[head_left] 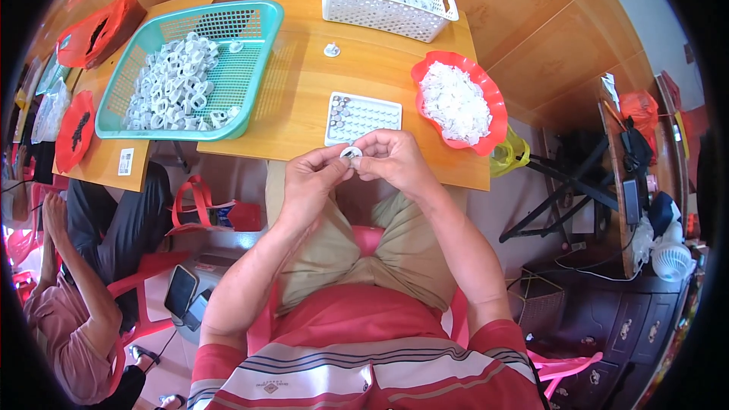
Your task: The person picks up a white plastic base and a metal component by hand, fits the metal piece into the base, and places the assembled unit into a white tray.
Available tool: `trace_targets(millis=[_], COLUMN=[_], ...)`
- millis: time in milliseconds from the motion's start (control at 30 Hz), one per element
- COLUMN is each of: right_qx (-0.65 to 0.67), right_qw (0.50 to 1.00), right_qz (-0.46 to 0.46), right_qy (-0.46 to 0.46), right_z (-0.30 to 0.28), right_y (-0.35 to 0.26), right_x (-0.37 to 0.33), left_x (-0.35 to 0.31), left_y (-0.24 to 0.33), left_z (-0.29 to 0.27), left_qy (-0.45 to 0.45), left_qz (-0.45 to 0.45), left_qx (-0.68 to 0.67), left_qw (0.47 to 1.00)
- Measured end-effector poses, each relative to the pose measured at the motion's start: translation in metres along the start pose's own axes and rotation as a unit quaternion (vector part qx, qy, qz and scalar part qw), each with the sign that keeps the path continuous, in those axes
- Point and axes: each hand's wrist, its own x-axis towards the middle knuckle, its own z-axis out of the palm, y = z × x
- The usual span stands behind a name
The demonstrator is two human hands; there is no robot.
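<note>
Between my hands, just past the table's near edge, is a small round white plastic part [351, 152] with a dark spot in its middle. My left hand [310, 176] pinches it with thumb and fingers, and my right hand [395, 162] grips its other side. Right behind them lies a white tray [389, 139] with rows of round slots; several slots at its left hold small grey, metal-looking pieces [338, 112]. To the right, a red scalloped bowl [497, 110] is heaped with small white pieces [454, 102]. The fingertips partly cover the held part.
A green basket [262, 53] of whitish plastic rings stands at the left. At the back sits a white perforated basket [380, 14] of small parts. One loose white part [332, 50] lies on the wooden table [296, 91]. Another person [72, 319] sits at far left.
</note>
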Motion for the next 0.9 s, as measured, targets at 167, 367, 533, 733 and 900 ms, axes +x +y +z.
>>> trace_targets(millis=[167,367,533,733,900], right_qx=[-0.007,0.013,0.017,-0.030,-0.097], right_qw=[0.999,0.997,0.994,0.986,0.973], right_qz=[-0.024,-0.064,-0.103,-0.157,-0.198], right_qy=[0.022,0.046,0.038,0.052,0.070], right_z=[0.005,0.012,0.005,0.003,0.003], right_y=[-0.002,0.000,0.009,0.001,-0.004], right_x=[-0.002,-0.003,-0.006,-0.017,-0.023], left_x=[-0.003,-0.004,-0.004,-0.011,-0.014], left_y=[0.001,-0.001,0.000,-0.002,-0.008], left_z=[0.000,0.001,0.001,0.005,0.005], left_qy=[-0.017,-0.015,-0.031,-0.022,-0.008], left_qz=[0.009,0.049,0.089,0.136,0.188], left_qx=[0.015,0.028,0.079,0.114,0.169], left_qw=[1.000,0.998,0.992,0.984,0.967])
